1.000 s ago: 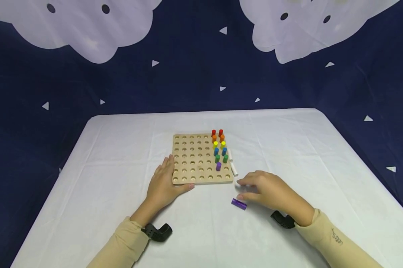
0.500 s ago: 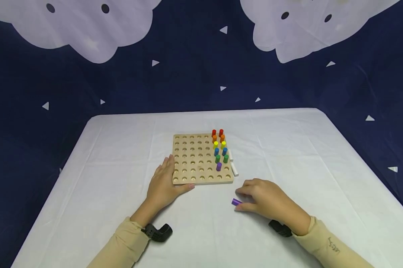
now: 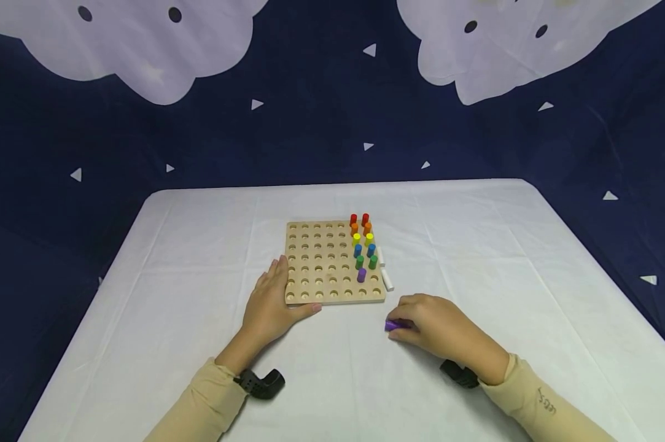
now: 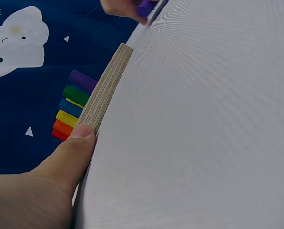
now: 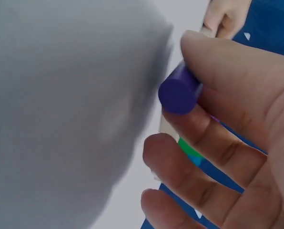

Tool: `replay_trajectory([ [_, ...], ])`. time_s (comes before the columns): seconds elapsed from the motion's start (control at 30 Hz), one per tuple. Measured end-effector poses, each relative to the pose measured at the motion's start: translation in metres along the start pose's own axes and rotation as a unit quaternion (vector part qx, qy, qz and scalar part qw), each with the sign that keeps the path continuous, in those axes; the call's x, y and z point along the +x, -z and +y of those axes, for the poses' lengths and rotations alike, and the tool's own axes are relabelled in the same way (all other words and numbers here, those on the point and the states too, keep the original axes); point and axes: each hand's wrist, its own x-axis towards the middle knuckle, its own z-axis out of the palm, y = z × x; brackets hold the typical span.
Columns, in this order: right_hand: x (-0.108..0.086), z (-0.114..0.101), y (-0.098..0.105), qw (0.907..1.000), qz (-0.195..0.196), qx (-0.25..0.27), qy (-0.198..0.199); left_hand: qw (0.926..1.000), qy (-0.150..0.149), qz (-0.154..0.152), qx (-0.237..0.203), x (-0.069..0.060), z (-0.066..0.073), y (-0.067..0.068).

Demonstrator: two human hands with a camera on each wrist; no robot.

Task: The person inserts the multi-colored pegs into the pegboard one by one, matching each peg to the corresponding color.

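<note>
Between the thumb and fingers of my right hand (image 3: 434, 322) a purple peg (image 5: 179, 95) is pinched, just above the cloth near the board's front right corner. My left hand (image 3: 268, 307) rests against the left side and front edge of a wooden pegboard (image 3: 315, 261), thumb along the front, fingers straight. Two columns of upright pegs stand at the board's right side, in red, orange, yellow, blue and green pairs. A single purple peg (image 3: 361, 275) stands in front of the inner green one. The hole to its right holds no peg.
Two white pegs (image 3: 387, 280) lie on the cloth along the board's right edge. A white cloth (image 3: 199, 245) covers the table. Behind it hangs a dark blue curtain (image 3: 310, 141) with clouds and triangles. Each wrist carries a black camera (image 3: 261, 383).
My right hand moved down to the loose purple peg lying on the cloth, pinched it and lifted it slightly. My left hand and the board have stayed in place.
</note>
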Motion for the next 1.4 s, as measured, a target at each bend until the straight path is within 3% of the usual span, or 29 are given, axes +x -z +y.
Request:
replay_trajectory([
  [0.27, 0.011, 0.015, 0.014, 0.9956, 0.043, 0.068, -0.048, 1.0000, 0.000, 0.001, -0.003, 0.000, -0.001, -0.001],
  [0.47, 0.024, 0.027, 0.018, 0.9827, 0.056, 0.151, -0.091, 1.0000, -0.002, 0.005, -0.003, 0.000, -0.001, -0.001],
  [0.6, 0.034, 0.035, 0.016, 0.9751, 0.058, 0.179, -0.117, 1.0000, 0.000, 0.004, -0.002, -0.001, -0.002, -0.001],
  [0.93, 0.058, 0.041, 0.008, 0.9738, 0.067, 0.186, -0.112, 1.0000, -0.002, 0.005, -0.002, 0.000, -0.001, -0.001],
  [1.4, 0.065, 0.036, 0.003, 0.9764, 0.057, 0.178, -0.108, 1.0000, -0.003, 0.004, 0.000, 0.000, -0.002, -0.001],
])
